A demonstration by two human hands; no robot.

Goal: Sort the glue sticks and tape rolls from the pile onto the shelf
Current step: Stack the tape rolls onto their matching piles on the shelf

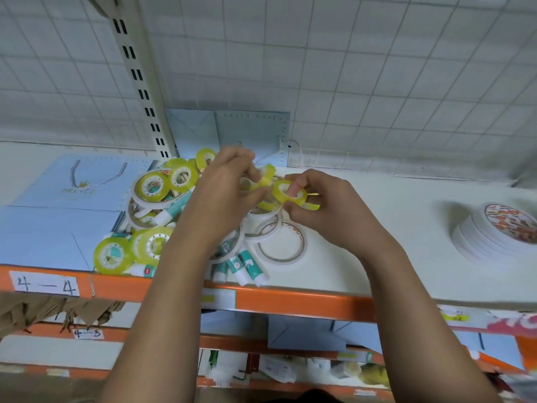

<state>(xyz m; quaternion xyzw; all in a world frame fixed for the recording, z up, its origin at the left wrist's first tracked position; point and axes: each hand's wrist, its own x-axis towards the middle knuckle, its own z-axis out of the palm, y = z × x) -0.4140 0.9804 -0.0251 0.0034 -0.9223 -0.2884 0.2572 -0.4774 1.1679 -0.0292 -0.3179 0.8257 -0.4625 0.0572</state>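
Sorting at the pile (157,199) near the front edge of the shelf (377,228).
Right hand (325,210) pinches a roll (290,194), left hand (223,193) curls on a second roll (267,174); best lift both clear, then group them apart from the glue sticks (250,269).

White label (44,283) on the shelf (290,302) edge reads "4—4"; the lower label (87,333) looks like "4—3"; blue bag (43,184) says "PRINCE".

Glossy yellow plastic tape rolls (152,186); matt white shelf (392,222).
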